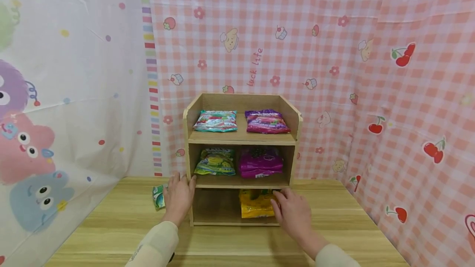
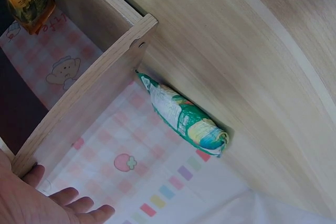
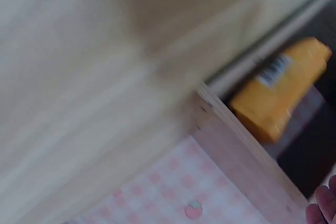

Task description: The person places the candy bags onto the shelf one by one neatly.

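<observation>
A small wooden three-tier shelf (image 1: pixel 243 136) stands on the table. My left hand (image 1: pixel 179 197) is at its left side panel (image 2: pixel 89 90), thumb by the front edge and fingers extended along the outside. Behind that hand, a green snack bag (image 1: pixel 158 197) lies on the table, partly hidden in the head view; the left wrist view shows this green bag (image 2: pixel 184 119) whole. My right hand (image 1: pixel 295 213) is at the shelf's lower right, its fingers loosely bent, before a yellow bag (image 1: pixel 256 206) on the bottom tier. In the right wrist view the fingertips (image 3: pixel 325 200) are apart from the yellow bag (image 3: pixel 281 93).
A teal-and-white bag (image 1: pixel 216 121) and a purple-red bag (image 1: pixel 266 121) lie on the top tier. On the middle tier are a yellow-green bag (image 1: pixel 216 162) and a magenta bag (image 1: pixel 261 165). Patterned cloths (image 1: pixel 256 52) hang behind and beside the wooden table (image 1: pixel 230 244).
</observation>
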Motion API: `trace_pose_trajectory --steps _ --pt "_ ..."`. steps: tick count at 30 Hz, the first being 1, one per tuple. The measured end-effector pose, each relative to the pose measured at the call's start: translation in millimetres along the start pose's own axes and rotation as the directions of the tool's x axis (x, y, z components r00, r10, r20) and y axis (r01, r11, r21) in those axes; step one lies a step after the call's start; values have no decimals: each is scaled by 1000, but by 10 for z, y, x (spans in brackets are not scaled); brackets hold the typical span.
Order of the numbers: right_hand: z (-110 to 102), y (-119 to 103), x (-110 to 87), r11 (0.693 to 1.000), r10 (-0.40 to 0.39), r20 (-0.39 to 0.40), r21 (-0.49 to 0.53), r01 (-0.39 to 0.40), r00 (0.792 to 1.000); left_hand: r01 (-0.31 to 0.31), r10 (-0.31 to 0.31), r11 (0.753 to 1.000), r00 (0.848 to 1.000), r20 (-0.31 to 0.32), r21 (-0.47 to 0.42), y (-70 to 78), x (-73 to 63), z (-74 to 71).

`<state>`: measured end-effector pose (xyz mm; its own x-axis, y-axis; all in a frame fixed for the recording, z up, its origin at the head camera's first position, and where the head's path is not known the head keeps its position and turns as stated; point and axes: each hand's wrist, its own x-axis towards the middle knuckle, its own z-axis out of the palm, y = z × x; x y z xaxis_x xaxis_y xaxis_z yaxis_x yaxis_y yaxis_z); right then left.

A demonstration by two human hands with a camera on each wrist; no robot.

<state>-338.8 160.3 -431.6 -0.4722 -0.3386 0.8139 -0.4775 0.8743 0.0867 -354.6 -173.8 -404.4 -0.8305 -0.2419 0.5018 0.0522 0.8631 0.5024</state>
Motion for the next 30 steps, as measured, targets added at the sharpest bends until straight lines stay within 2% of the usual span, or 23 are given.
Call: trace_pose_trajectory --steps 3,6,9,12,16,20,23,25,30 --pt "-122 79 166 999 31 -123 34 -27 992 -3 3 1000 1000 0 1 0 3 2" --pt "-246 179 333 996 78 -202 52 -69 976 -6 6 1000 1000 -5 6 1 4 3" --pt "-347 277 490 987 158 -231 55 -149 960 -8 8 1000 1000 -7 6 1 1 0" --pt "-429 343 627 969 248 -218 71 -238 944 -7 7 1000 1000 -10 5 1 -4 -1" --pt "-516 388 782 938 346 -137 80 -338 928 1 -1 1000 1000 -6 9 -4 3 2" --pt "-570 438 915 908 414 33 56 -415 910 6 -6 1000 1000 5 7 -4 16 1" --pt "-577 485 1006 904 417 159 33 -427 895 5 -5 1000 1000 4 6 3 17 -3" --pt "-569 506 1055 905 412 213 18 -425 886 2 -2 1000 1000 0 9 6 13 -7" --pt "-530 515 1115 903 417 272 -14 -429 867 -4 4 1000 1000 12 9 -12 6 -28"
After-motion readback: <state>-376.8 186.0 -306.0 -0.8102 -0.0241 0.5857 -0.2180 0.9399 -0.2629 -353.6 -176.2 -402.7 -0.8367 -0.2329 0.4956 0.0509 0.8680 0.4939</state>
